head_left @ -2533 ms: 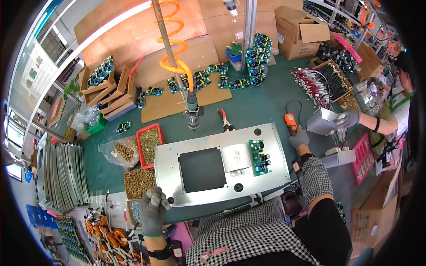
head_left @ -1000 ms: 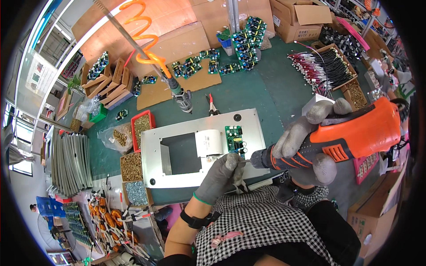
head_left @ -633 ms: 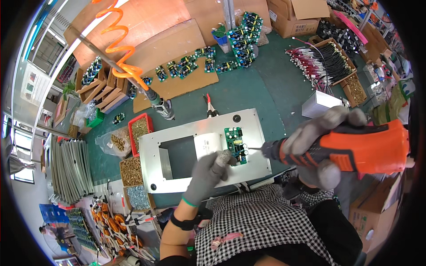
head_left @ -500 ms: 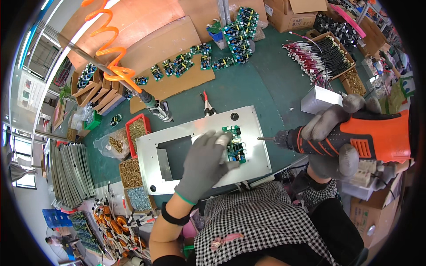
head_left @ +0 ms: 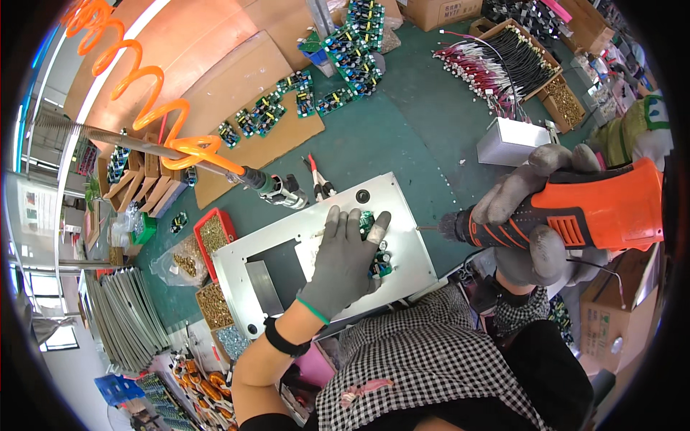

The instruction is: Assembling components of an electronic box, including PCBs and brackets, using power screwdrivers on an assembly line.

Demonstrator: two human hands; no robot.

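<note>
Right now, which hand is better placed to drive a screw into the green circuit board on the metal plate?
Right. The gloved right hand already grips the orange power screwdriver, its bit aimed at the green circuit board. The gloved left hand lies flat on that board and the white metal plate, pinning them.

brown cardboard boxes far top, carton right

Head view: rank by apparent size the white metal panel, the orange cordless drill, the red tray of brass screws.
1. White metal panel, widest by far.
2. Orange cordless drill, though it sits much nearer the camera in the right hand, so its look is inflated.
3. Red tray of brass screws, clearly smallest.
</note>
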